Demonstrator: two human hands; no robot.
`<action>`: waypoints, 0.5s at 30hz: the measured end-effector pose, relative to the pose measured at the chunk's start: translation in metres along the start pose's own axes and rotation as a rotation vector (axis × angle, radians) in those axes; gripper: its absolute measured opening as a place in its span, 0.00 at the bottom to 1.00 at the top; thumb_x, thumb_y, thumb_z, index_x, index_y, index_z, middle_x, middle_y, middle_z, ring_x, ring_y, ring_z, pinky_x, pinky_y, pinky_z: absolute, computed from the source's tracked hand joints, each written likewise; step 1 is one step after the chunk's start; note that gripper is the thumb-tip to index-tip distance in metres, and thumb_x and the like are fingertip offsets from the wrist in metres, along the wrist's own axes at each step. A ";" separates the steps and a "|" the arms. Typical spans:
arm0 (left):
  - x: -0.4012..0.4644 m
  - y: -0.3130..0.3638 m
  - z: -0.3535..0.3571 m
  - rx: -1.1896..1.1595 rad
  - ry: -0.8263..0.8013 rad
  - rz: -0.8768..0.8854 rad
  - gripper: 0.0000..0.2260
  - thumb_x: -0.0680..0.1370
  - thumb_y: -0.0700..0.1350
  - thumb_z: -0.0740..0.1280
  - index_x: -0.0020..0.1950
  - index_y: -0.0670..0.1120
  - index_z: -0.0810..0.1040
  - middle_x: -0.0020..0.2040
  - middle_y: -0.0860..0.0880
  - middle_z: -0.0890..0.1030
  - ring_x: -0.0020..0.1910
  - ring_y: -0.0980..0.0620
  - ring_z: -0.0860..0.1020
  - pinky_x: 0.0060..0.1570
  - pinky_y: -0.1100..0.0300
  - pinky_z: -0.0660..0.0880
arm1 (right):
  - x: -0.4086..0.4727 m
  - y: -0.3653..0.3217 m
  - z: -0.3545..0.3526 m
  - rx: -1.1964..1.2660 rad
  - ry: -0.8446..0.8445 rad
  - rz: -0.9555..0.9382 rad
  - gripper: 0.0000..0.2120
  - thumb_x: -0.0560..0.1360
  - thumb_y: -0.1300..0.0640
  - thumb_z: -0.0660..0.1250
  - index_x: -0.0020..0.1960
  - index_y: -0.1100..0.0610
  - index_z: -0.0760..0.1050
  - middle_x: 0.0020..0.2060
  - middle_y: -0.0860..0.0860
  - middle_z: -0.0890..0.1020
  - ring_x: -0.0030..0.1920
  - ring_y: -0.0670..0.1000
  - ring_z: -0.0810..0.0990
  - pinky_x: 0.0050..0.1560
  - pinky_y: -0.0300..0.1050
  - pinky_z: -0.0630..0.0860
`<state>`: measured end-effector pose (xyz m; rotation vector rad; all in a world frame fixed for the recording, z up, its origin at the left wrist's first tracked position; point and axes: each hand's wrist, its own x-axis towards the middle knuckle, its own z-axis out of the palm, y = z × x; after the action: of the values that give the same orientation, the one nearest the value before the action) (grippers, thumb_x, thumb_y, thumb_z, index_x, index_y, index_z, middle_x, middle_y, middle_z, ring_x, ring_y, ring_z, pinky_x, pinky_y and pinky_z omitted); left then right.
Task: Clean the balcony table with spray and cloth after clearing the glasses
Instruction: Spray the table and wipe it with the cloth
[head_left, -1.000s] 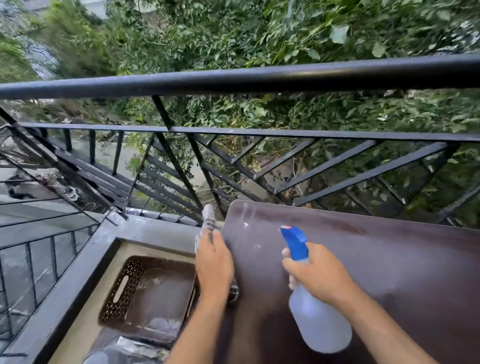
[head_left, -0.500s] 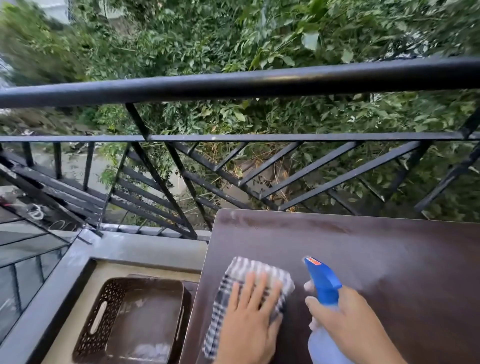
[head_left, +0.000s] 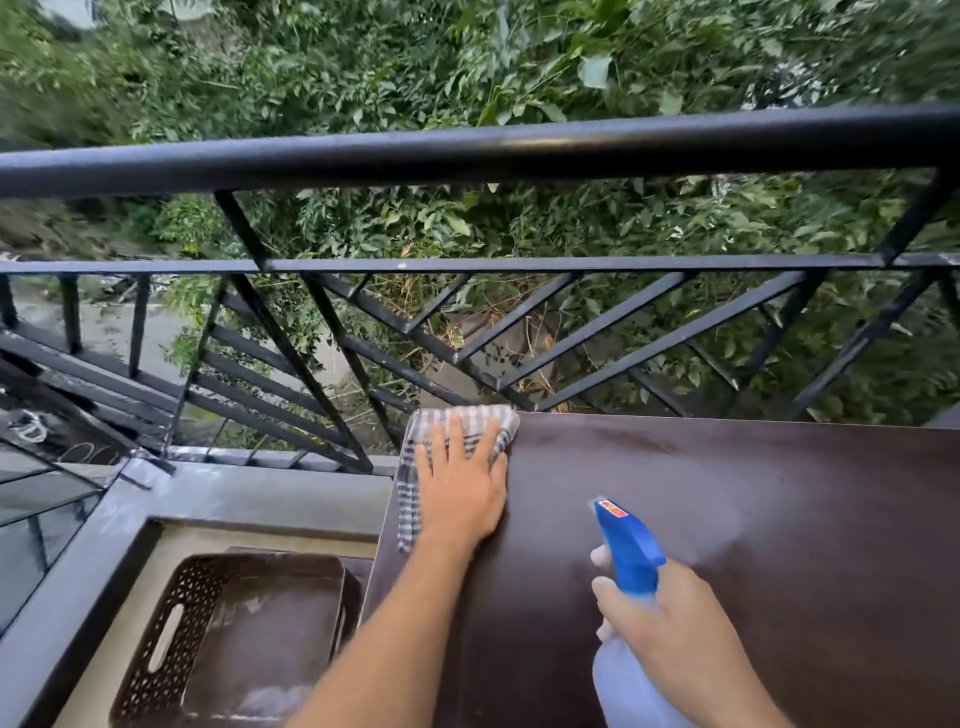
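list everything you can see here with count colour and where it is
table: 1, dark brown, lower right, its far edge by the railing
cloth: 1, white with dark checks, on the table's far left corner, one side hanging over the left edge
spray bottle: 1, blue trigger head on a translucent body, above the table's near part
basket: 1, brown, perforated sides, on the floor left of the table
railing: 1, black metal, across the frame beyond the table
foliage: green, beyond the railing
left hand: 1, fingers spread flat, presses the cloth
right hand: 1, grips the spray bottle's neck
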<state>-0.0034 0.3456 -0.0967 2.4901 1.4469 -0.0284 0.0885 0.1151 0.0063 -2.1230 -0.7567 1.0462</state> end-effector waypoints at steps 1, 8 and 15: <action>-0.017 0.000 0.003 0.008 -0.005 0.033 0.24 0.82 0.62 0.44 0.79 0.65 0.45 0.82 0.46 0.45 0.80 0.43 0.41 0.77 0.44 0.40 | 0.000 0.000 -0.001 0.015 0.002 0.000 0.05 0.74 0.51 0.69 0.49 0.43 0.79 0.31 0.46 0.86 0.36 0.39 0.84 0.42 0.37 0.73; -0.185 -0.011 0.026 -0.012 0.009 0.111 0.28 0.76 0.62 0.56 0.76 0.57 0.66 0.77 0.44 0.66 0.75 0.38 0.63 0.70 0.44 0.56 | 0.009 0.003 -0.005 0.023 -0.033 0.015 0.12 0.66 0.43 0.62 0.48 0.42 0.77 0.32 0.45 0.86 0.37 0.40 0.83 0.43 0.43 0.76; -0.128 -0.008 0.019 0.031 0.045 -0.103 0.33 0.81 0.64 0.49 0.82 0.50 0.47 0.82 0.48 0.46 0.80 0.45 0.44 0.77 0.47 0.43 | 0.001 -0.001 -0.001 -0.039 -0.034 -0.026 0.13 0.64 0.42 0.60 0.45 0.41 0.78 0.31 0.41 0.86 0.37 0.35 0.82 0.40 0.43 0.74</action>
<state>-0.0727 0.2358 -0.0983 2.4529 1.6043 -0.0145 0.0898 0.1162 0.0067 -2.1275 -0.8256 1.0645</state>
